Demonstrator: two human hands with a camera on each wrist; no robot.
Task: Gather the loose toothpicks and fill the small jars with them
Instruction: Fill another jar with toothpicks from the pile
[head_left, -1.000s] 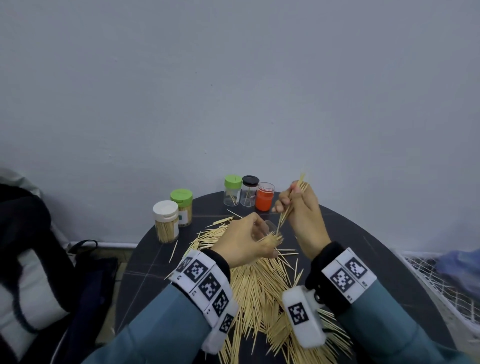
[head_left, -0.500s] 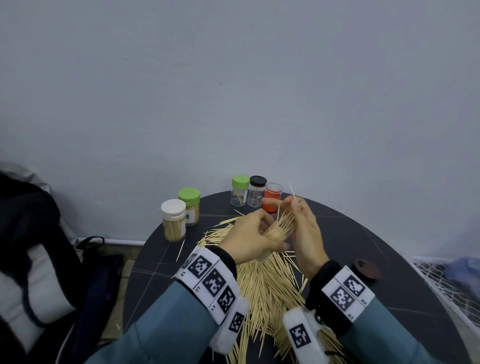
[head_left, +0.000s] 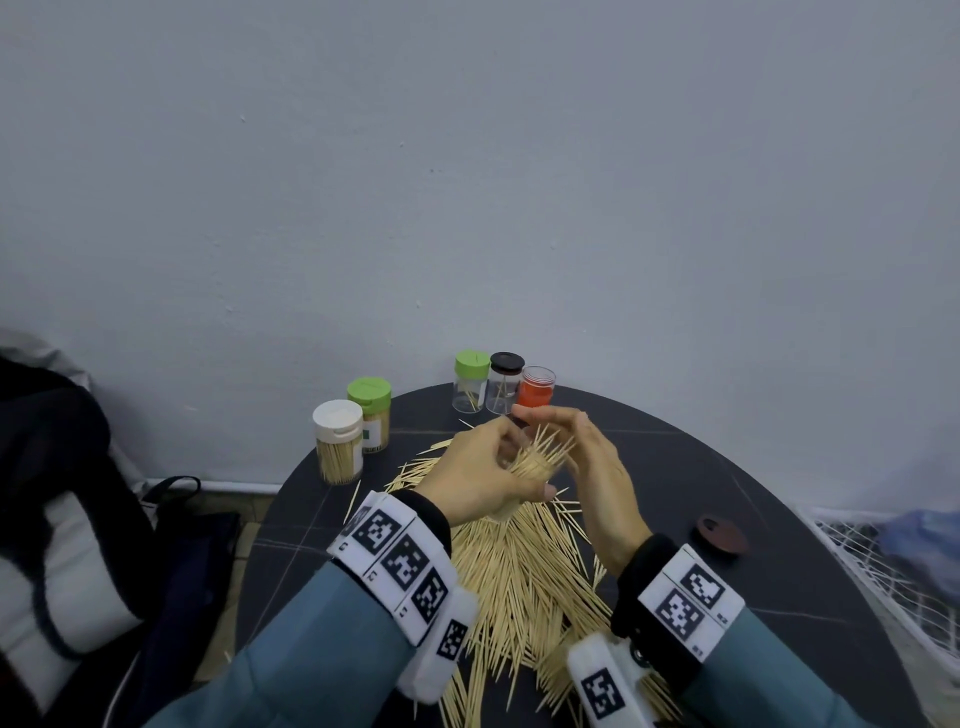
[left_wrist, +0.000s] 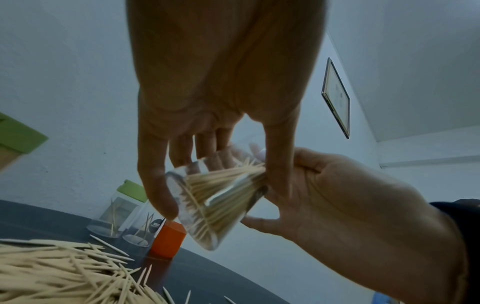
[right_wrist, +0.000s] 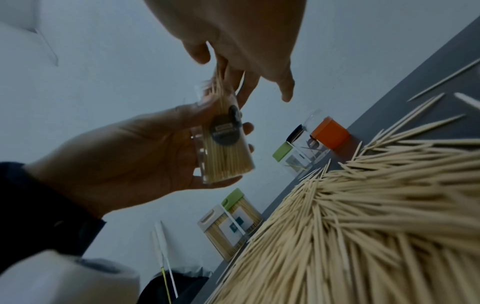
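My left hand grips a small clear jar, tilted with its mouth toward my right hand and packed with toothpicks whose tips fan out of the mouth. In the right wrist view the jar shows a dark round label. My right hand is at the jar's mouth, its fairly straight fingers touching the protruding tips. Below both hands a big pile of loose toothpicks covers the round dark table.
At the back stand a green-lidded clear jar, a black-lidded jar and an orange jar. Two full jars, white-lidded and green-lidded, stand back left. A brown lid lies right. A bag sits left, wire mesh right.
My right hand has come down from holding a raised bunch of toothpicks and put it into the jar in my left hand. Its fingers now lie on the tips.
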